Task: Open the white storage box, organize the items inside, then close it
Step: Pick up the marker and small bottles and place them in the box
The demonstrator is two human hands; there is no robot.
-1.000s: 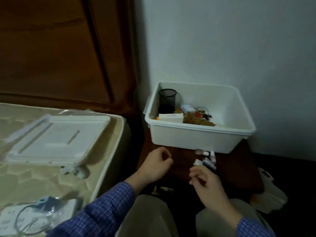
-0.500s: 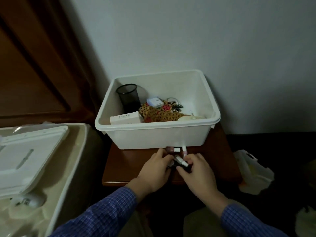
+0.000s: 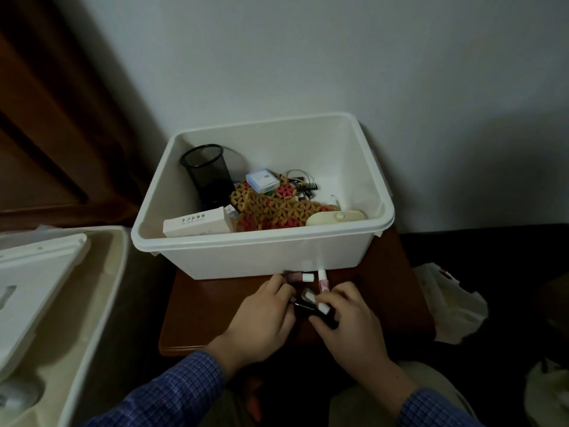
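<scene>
Head view. White storage box point(image 3: 264, 254) sits open on a small brown counter point(image 3: 200, 315), w/ its back against the wall. The lid point(image 3: 34, 288) lies well off to the box's left, on a bed point(image 3: 101, 303).

Inside the box: black mesh cup point(image 3: 207, 167) upright at back left; long white carton point(image 3: 197, 224) lying along the front wall, left side; woven mat point(image 3: 277, 208) in yellow and red across the middle; small white box point(image 3: 262, 181) resting on the mat's back edge; a tangle of cable and a dark comb point(image 3: 304, 186) behind that; pale oval case point(image 3: 337, 217) at front right. Right half of the box floor is mostly bare.

White plastic bag point(image 3: 446, 300) slumps to the right of the box, past the counter edge.

Just in front of the box, on the counter, several small bottles point(image 3: 308, 286) w/ white caps cluster together; two lie nearest the box wall, pinkish, not touched. Nothing blocks the box opening.

Left hand point(image 3: 261, 315): fingers curled, tips at the bottles, looks to pinch one, though the exact contact is hidden. Right hand point(image 3: 348, 325): fingers curled round a dark bottle w/ white cap, thumb on top. Hands nearly touching each other, both in blue check sleeves.
</scene>
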